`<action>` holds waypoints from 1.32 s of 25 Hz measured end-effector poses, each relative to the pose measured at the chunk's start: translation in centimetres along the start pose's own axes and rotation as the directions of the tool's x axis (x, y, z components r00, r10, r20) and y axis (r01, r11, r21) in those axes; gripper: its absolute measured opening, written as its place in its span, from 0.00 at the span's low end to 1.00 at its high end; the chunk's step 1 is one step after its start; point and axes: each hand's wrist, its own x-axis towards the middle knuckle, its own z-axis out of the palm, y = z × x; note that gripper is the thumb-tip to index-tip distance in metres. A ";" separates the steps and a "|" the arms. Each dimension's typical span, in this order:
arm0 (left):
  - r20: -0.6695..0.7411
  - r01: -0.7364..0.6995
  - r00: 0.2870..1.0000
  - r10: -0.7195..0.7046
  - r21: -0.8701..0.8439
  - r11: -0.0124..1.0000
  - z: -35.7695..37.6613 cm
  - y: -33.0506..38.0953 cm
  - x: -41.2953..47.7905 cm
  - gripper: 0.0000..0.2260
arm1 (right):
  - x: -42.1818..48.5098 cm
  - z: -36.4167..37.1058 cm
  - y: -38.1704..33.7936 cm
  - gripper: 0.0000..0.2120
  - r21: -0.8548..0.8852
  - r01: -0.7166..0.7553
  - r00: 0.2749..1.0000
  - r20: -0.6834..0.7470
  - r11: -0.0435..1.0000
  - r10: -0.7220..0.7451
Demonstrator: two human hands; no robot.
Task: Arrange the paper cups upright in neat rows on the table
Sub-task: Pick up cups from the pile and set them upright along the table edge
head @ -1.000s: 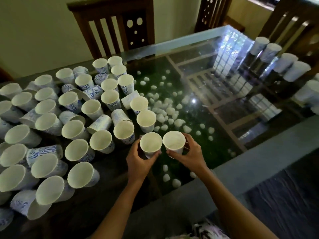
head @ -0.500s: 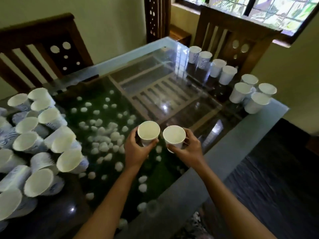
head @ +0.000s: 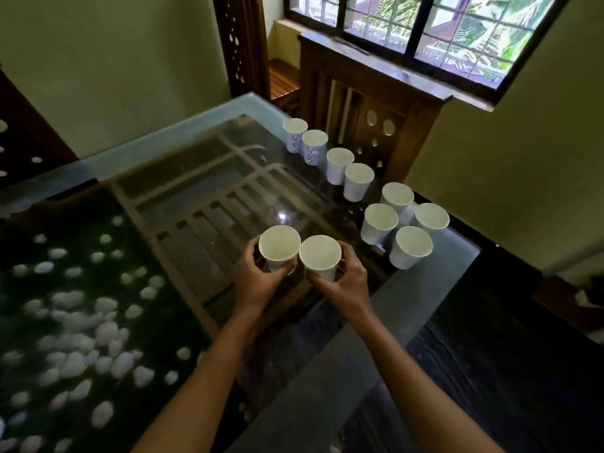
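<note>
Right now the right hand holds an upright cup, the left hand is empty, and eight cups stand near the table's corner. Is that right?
Not quite. The left hand is not empty: its fingers grip an upright cup too, as the head view shows. The right hand holds its own cup, and eight cups stand near the corner of the table.

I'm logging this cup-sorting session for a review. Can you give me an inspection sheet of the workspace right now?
Surface: glass tabletop, wooden frame and white pebbles visible beneath it.
Job's things: row of four paper cups upright along the chair-side edge; cluster of four cups upright beside it.
Clutter: nothing seen.
Hands: left hand grips the left cup, right hand grips the right cup, rims side by side.
Cables: nothing seen.
Surroundings: wooden chair, window behind.
</note>
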 end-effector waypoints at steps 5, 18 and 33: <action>0.058 0.027 0.998 -0.026 -0.017 0.999 4.4 0.2 6.5 0.29 | 5.1 0.4 1.3 0.33 0.074 -0.087 0.988 -0.118 0.993 0.095; 0.210 0.058 0.977 -0.041 -0.077 0.995 13.1 -1.9 19.6 0.29 | 15.5 4.2 6.2 0.30 -0.037 -0.144 0.865 -0.491 0.989 0.108; 0.202 0.060 0.978 -0.060 0.002 0.998 11.0 -1.6 16.8 0.35 | 11.6 3.3 4.7 0.43 -0.028 -0.353 0.908 -0.254 0.935 0.334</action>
